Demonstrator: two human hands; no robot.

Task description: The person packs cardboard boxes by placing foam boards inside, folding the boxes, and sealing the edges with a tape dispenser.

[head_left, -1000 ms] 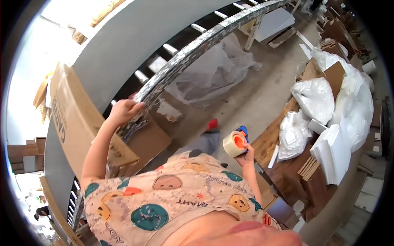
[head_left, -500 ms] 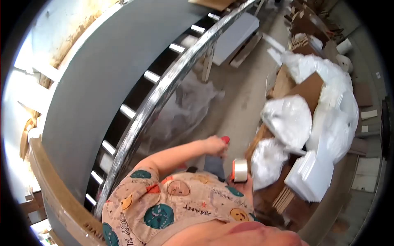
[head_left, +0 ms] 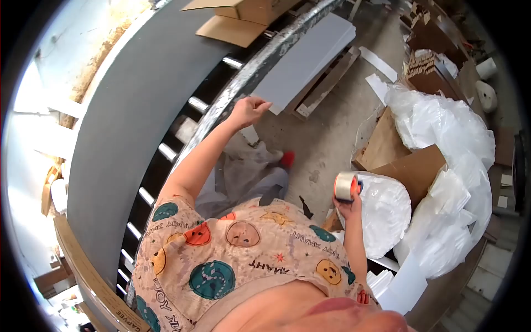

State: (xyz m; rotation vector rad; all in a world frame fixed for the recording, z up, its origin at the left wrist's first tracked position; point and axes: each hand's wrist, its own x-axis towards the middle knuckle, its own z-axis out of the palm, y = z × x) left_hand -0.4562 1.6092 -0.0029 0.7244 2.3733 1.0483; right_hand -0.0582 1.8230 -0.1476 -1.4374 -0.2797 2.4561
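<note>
My left hand (head_left: 249, 112) is raised at the side of the metal-edged conveyor (head_left: 224, 105), its fingers curled in and no object visible in them. Lower right, my right hand (head_left: 349, 206) grips a tape dispenser (head_left: 347, 186) carrying a wide roll of pale tape, with orange and dark blue parts showing. Just beyond that hand lies a round bundle in white plastic wrap (head_left: 381, 213). An open cardboard box (head_left: 238, 25) stands on the grey conveyor belt (head_left: 133, 99) at the top.
A stack of white panels (head_left: 310, 61) rests low beside the conveyor. Clear plastic wrap (head_left: 448, 133), brown cardboard (head_left: 412, 166) and white foam sheets (head_left: 406, 288) pile up on the right. White strips (head_left: 379, 63) lie on the concrete floor (head_left: 318, 144). A long carton (head_left: 94, 276) stands at lower left.
My left hand has moved up and left, toward the conveyor edge. My right hand has come forward with the tape dispenser. The cardboard box on the belt shows more fully.
</note>
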